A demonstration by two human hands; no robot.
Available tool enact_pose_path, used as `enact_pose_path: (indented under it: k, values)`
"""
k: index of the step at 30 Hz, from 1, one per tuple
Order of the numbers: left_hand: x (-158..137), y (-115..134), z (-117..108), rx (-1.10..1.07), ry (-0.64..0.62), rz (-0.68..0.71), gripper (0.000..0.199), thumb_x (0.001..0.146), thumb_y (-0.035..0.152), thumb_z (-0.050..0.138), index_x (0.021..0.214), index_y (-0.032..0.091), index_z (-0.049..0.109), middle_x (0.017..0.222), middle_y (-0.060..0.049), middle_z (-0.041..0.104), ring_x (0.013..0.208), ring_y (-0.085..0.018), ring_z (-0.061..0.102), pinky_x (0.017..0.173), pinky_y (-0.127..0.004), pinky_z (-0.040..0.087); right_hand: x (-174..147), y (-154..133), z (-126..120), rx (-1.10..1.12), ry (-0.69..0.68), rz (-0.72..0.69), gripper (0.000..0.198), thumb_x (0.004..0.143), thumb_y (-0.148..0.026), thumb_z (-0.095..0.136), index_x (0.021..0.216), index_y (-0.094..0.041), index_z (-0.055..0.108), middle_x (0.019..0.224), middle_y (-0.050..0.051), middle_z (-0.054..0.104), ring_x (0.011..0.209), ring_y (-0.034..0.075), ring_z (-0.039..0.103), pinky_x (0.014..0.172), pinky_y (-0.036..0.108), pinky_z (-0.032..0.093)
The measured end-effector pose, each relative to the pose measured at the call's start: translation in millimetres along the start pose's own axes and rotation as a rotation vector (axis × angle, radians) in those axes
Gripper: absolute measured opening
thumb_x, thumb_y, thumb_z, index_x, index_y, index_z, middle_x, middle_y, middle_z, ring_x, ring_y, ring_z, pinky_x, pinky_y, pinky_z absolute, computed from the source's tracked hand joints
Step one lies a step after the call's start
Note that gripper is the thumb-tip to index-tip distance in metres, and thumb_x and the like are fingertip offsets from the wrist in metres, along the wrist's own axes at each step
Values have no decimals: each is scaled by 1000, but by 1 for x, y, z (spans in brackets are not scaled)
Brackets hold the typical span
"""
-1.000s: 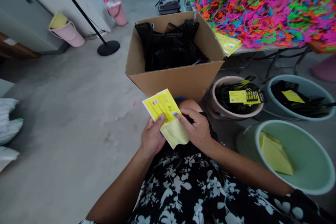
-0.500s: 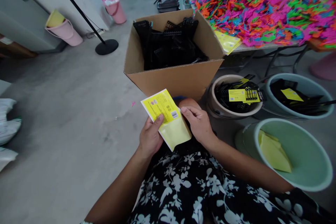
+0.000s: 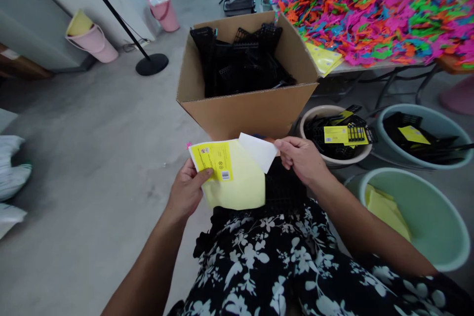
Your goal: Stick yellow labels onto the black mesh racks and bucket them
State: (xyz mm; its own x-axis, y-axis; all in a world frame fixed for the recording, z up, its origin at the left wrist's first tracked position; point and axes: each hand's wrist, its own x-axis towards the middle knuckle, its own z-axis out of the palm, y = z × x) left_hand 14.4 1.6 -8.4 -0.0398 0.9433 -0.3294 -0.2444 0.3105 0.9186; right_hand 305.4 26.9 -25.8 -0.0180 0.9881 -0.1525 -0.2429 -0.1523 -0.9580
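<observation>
Over my lap, my left hand (image 3: 190, 185) pinches the left edge of a yellow printed sticker sheet (image 3: 213, 160), thumb on top. The sheet has a barcode and a bare pale-yellow backing area (image 3: 240, 187). A white underside flap (image 3: 259, 150) is folded back at its upper right. My right hand (image 3: 298, 155) is closed in a pinch on that flap's right corner. Beneath the sheet, a dark black piece (image 3: 285, 187) lies on my lap, partly hidden. Just ahead stands an open cardboard box (image 3: 248, 108) filled with black plastic grid pieces (image 3: 244, 64).
To the right stand a beige bucket (image 3: 301, 128) and a blue-grey bucket (image 3: 468, 131), both with black pieces and yellow labels. Nearer is a green bucket (image 3: 437, 217) holding pale-yellow sheets (image 3: 385, 207). A table (image 3: 351, 66) bears a heap of colourful plastic pieces. A black stand (image 3: 151, 64) is at left.
My hands have moved apart, the left going left and the right slightly right. The sticker sheet has turned flatter, and its white underside now shows, peeled back by my right hand.
</observation>
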Motion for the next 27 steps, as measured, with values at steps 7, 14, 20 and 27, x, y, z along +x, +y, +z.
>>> enact_pose_path:
  k: [7,14,20,27]
  values:
    - [12,44,-79,140,116,30,26,59,27,82,81,22,70,66,2,71,51,-14,61,49,-24,49,-22,-23,-36,-219,75,-137,27,90,-46,79,83,-21,76,57,-3,62,44,11,53,44,25,44]
    - [-9,50,-91,744,-534,-386,70,95,75,40,76,20,79,54,-6,61,47,-16,52,53,-31,46,-83,-5,-36,-1048,-92,-774,9,95,-23,76,104,-22,79,95,3,82,82,18,77,79,30,61]
    - [-36,-4,-12,1046,-650,-263,55,99,69,45,78,22,65,66,1,58,57,-14,50,52,-27,35,-121,33,-32,-1129,-252,-918,26,89,-9,81,113,-15,72,101,7,81,85,17,76,85,31,61]
    - [-33,-18,21,1260,-589,-133,42,96,57,53,78,23,67,66,2,64,57,-14,51,52,-29,29,-136,48,-30,-1104,-227,-926,28,85,-5,82,110,-12,72,96,9,80,83,19,75,82,33,62]
